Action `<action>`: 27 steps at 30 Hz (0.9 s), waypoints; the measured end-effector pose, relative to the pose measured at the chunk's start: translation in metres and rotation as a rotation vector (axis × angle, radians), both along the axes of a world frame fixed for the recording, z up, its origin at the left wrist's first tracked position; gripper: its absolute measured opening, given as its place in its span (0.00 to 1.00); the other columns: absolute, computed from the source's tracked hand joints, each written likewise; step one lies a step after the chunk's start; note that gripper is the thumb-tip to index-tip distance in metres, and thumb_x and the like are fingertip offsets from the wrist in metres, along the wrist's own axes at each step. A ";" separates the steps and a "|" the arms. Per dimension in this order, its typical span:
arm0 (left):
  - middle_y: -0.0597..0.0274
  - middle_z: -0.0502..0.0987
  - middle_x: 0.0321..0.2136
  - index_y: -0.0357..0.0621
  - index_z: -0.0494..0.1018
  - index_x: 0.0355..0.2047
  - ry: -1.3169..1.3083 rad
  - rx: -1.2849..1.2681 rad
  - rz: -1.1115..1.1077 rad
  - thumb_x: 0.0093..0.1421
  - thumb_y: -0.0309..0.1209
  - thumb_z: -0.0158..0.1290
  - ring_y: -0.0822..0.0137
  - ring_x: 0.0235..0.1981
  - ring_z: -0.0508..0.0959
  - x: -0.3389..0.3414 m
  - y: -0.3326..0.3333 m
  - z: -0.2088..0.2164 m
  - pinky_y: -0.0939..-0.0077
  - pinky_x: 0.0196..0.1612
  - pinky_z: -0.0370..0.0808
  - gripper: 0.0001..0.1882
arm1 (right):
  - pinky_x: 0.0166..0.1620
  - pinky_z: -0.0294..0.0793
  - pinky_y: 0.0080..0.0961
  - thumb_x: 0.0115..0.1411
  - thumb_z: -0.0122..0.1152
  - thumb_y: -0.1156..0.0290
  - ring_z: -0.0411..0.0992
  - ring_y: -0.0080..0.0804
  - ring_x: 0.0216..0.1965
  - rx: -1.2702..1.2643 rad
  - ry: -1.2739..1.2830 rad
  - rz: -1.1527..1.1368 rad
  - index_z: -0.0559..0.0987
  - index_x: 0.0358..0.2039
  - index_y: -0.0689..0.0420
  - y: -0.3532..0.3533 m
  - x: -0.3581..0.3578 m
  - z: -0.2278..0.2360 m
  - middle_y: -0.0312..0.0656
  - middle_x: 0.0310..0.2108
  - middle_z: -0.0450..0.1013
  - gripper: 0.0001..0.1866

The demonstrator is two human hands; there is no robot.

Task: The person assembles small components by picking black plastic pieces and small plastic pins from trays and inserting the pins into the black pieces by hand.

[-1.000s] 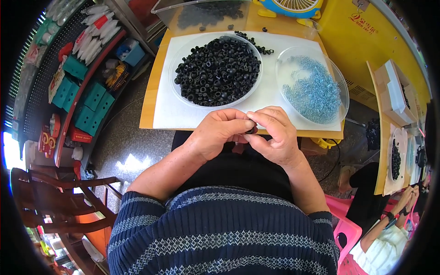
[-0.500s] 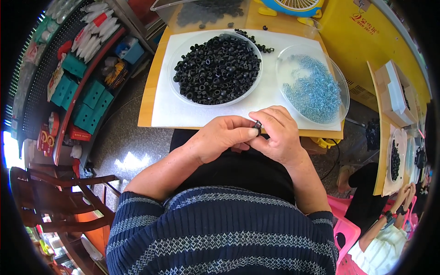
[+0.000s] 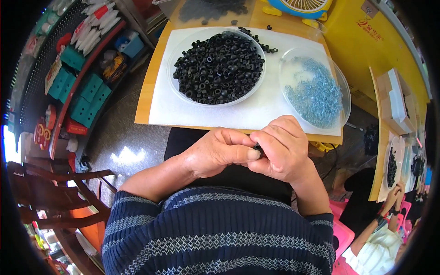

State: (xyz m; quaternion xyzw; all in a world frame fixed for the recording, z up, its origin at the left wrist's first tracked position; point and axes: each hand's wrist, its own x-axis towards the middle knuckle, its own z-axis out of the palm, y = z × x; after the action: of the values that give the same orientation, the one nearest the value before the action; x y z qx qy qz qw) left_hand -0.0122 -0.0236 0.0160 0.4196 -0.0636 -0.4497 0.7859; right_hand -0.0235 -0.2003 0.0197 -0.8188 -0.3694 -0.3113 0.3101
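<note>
Both hands are at it: left hand (image 3: 219, 150) and right hand (image 3: 285, 149) pinch a small black piece (image 3: 258, 148), mostly hidden between their fingertips, just off the tabletop's (image 3: 145, 104) near edge, nearer than the heaped black pieces (image 3: 217, 68)!

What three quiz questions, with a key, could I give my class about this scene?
1. True or false: the round clear plastic tray of small black beads lies left of the round clear plastic dish of tiny pale-blue pieces.
2. What do the left hand and right hand hold: A, a pen; B, a small dark object; C, scissors?
3. What colour is the flat sheet beneath the tray?
Key: 1 true; 2 B; 3 white.
</note>
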 end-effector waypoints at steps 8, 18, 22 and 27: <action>0.61 0.76 0.29 0.35 0.74 0.33 0.144 -0.036 0.086 0.52 0.24 0.52 0.73 0.30 0.75 0.002 -0.009 0.003 0.79 0.38 0.73 0.08 | 0.28 0.64 0.27 0.33 0.61 0.64 0.65 0.32 0.24 -0.129 -0.070 -0.020 0.71 0.23 0.59 -0.001 0.012 0.004 0.36 0.19 0.65 0.16; 0.62 0.75 0.26 0.34 0.73 0.31 0.041 0.106 0.113 0.51 0.27 0.54 0.74 0.28 0.74 0.006 -0.012 0.001 0.83 0.35 0.73 0.09 | 0.27 0.64 0.26 0.29 0.64 0.66 0.65 0.31 0.22 -0.098 0.054 -0.018 0.72 0.25 0.58 -0.004 0.015 -0.004 0.34 0.19 0.66 0.19; 0.61 0.75 0.27 0.33 0.73 0.32 0.048 0.131 0.103 0.52 0.28 0.54 0.74 0.28 0.74 0.006 -0.011 0.006 0.83 0.34 0.74 0.09 | 0.24 0.61 0.25 0.30 0.63 0.65 0.63 0.30 0.20 -0.103 -0.008 -0.017 0.71 0.23 0.58 -0.005 0.016 -0.004 0.34 0.17 0.64 0.17; 0.60 0.73 0.33 0.34 0.68 0.41 0.161 -0.008 -0.038 0.51 0.29 0.56 0.74 0.32 0.74 0.008 -0.006 0.005 0.81 0.36 0.74 0.18 | 0.22 0.59 0.26 0.33 0.62 0.65 0.62 0.30 0.18 -0.086 -0.048 -0.006 0.71 0.22 0.58 -0.004 0.018 0.001 0.34 0.16 0.63 0.15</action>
State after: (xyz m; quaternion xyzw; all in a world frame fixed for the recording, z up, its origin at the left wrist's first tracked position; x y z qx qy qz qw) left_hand -0.0042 -0.0296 0.0208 0.3777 -0.0098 -0.4966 0.7814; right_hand -0.0056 -0.2044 0.0209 -0.8247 -0.3875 -0.3157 0.2647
